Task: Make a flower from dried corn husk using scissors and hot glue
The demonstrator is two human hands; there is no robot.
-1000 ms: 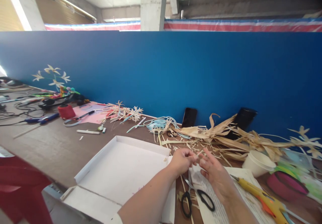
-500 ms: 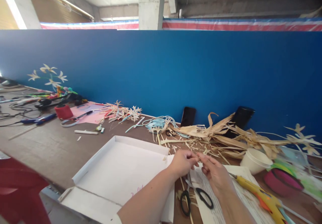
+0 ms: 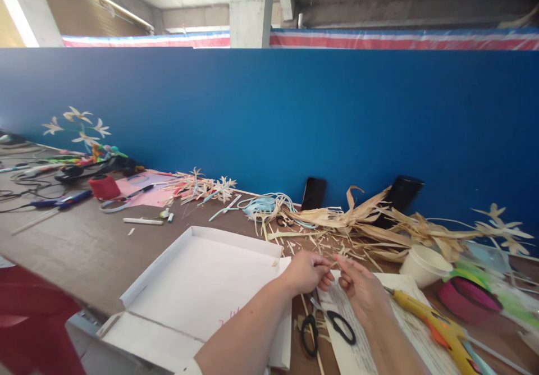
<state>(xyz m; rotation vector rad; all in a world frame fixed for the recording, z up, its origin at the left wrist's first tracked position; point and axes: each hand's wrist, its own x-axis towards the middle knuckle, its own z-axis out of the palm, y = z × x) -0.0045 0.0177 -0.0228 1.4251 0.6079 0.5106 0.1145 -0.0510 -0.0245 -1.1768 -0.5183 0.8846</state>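
Note:
My left hand [image 3: 309,271] and my right hand [image 3: 356,279] meet over the right edge of the white box lid, fingertips close together. Both are closed in a pinch on a small, thin pale piece, too small to make out, though its colour is like the dried husk nearby. Below them, black-handled scissors [image 3: 328,324] lie on printed paper [image 3: 343,302], blades pointing away. Dried husk strips [image 3: 357,218] and small scraps spread just beyond my fingers. A yellow glue gun [image 3: 438,324] rests to the right of my right hand.
The shallow white cardboard box [image 3: 202,285] lies open on the brown table [image 3: 80,257]. A white cup [image 3: 425,265] and a pink round container [image 3: 469,299] stand at right. Two dark phones [image 3: 314,193] lean on the blue partition [image 3: 269,111]. Pale flowers [image 3: 221,187] and red tape [image 3: 103,187] are left.
My fingertips have drawn slightly apart, with the thin piece between them. The view has shifted a little; the things on the table stay where they were.

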